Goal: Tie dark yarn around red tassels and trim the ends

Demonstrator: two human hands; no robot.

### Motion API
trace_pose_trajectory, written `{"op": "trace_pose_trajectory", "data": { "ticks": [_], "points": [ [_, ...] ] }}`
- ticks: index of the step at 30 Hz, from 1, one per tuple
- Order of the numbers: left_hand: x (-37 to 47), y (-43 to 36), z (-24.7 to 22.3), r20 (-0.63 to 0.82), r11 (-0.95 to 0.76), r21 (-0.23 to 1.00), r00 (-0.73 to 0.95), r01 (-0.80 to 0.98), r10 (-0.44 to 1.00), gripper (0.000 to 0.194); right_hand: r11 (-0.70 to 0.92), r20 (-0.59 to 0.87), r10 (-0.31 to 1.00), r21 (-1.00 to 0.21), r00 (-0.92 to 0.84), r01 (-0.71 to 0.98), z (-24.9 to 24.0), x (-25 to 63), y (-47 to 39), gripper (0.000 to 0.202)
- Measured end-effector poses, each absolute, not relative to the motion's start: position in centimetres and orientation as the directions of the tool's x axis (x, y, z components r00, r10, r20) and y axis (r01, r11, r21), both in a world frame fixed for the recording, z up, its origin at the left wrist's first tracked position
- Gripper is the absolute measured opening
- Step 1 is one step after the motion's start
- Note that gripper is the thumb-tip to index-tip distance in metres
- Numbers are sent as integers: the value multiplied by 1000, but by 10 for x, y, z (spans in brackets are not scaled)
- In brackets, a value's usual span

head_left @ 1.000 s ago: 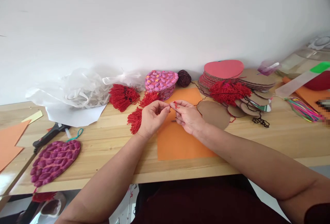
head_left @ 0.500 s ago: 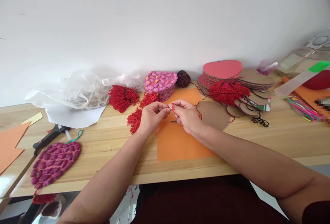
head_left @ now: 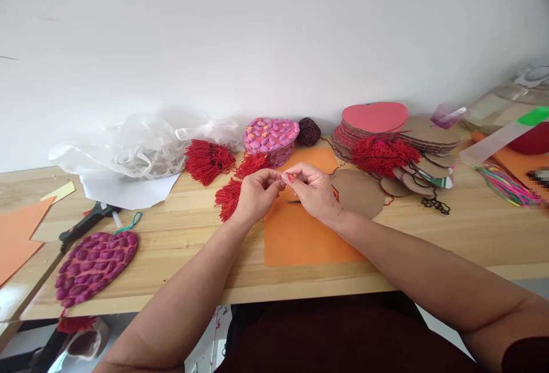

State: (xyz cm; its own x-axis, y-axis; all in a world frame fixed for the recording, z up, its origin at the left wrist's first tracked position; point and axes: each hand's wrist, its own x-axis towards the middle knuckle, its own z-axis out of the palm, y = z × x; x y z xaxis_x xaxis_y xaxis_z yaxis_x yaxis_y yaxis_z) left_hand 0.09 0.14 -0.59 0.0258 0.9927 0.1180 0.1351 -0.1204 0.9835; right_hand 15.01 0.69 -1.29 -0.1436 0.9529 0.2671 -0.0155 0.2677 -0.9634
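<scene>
My left hand [head_left: 261,191] and my right hand [head_left: 315,191] meet fingertip to fingertip above an orange sheet [head_left: 300,241]. Both are closed in a pinch on a thin piece of red yarn [head_left: 291,177], which loops by the right fingers. Beneath my right hand, a dark pointed blade [head_left: 294,202] and a bit of orange handle show; the rest is hidden. A round piece of brown cardboard [head_left: 360,193] lies right of that hand. Red tassels [head_left: 228,198] lie beside and behind my left hand.
Behind stand a stack of purple-dotted hearts [head_left: 271,135], a dark yarn ball [head_left: 308,131] and stacked cardboard shapes [head_left: 375,117] with red yarn on them. To the left are plastic bags [head_left: 146,150], a black glue gun [head_left: 88,224] and a purple heart [head_left: 98,267].
The whole view has shifted slightly, so things on the table sit a little farther right. My right fingers have curled slightly around the red yarn; both hands stay together.
</scene>
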Motion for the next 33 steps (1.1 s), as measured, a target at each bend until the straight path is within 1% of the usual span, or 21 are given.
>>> {"op": "trace_pose_trajectory", "data": {
  "ticks": [3, 5, 7, 10, 13, 16, 19, 23, 25, 29, 33],
  "points": [
    [0, 1, -5, 91, -95, 991, 45, 91, 995, 17, 244, 254, 954, -966, -157, -85, -12, 150, 7, 17],
    [-1, 1, -5, 47, -48, 998, 37, 34, 998, 23, 217, 234, 962, -968, -144, -123, -9, 152, 7, 21],
    [-3, 2, -5, -1, 2, 999, 28, -38, 1000, 28, 206, 220, 965, -972, -140, -112, -6, 155, 7, 28],
    [-6, 3, -5, -49, 56, 989, 52, -139, 997, 32, 252, 241, 954, -967, -177, 39, -4, 160, 8, 34],
    [-8, 4, -6, -73, 85, 977, 69, -195, 995, 32, 308, 264, 944, -920, -200, 241, -6, 162, 9, 25],
    [-9, 4, -6, -87, 102, 967, 76, -235, 993, 30, 330, 283, 941, -887, -184, 323, -7, 163, 10, 17],
    [-8, 4, -6, -98, 118, 955, 87, -272, 991, 31, 333, 292, 941, -890, -172, 313, -8, 162, 11, 12],
    [-7, 4, -4, -107, 139, 938, 115, -318, 988, 33, 328, 284, 941, -896, -183, 300, -9, 162, 12, 12],
    [-6, 3, -4, -123, 162, 928, 133, -337, 983, 34, 285, 237, 952, -917, -194, 279, -11, 162, 13, 13],
    [-6, 2, -4, -157, 208, 909, 164, -362, 974, 36, 116, 69, 969, -975, -238, 191, -12, 163, 15, 17],
    [-5, 3, -5, -171, 226, 898, 173, -377, 970, 36, 88, 45, 964, -984, -262, 154, -10, 162, 13, 12]
  ]
}}
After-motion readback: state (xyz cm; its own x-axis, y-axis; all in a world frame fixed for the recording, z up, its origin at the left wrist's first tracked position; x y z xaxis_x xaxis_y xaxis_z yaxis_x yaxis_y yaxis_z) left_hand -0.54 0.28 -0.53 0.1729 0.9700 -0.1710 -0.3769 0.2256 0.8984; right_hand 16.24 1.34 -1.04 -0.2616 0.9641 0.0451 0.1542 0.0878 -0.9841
